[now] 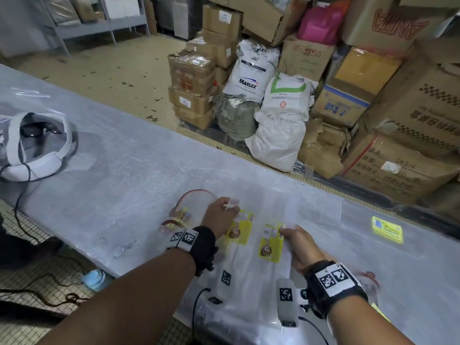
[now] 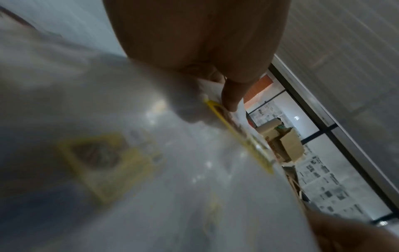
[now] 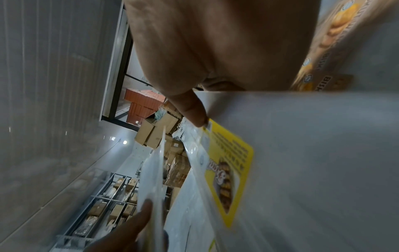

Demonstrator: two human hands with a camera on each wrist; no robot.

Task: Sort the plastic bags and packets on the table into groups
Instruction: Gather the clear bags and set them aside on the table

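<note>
Two clear plastic packets with yellow printed labels showing a biscuit picture lie near the front edge of the bench (image 1: 124, 185), side by side and slightly apart. The left yellow-label packet (image 1: 239, 229) has its upper end pinched and raised off the surface; its label faces up, tilted. The right yellow-label packet (image 1: 270, 244) is likewise gripped at its top right corner, the clear film trailing toward the near edge. To the left of both, a clear bag with a red rim (image 1: 193, 202) and a red-and-gold printed label lies flat. Well apart on the right, a small yellow-label packet (image 1: 387, 229) lies flat, alone.
</note>
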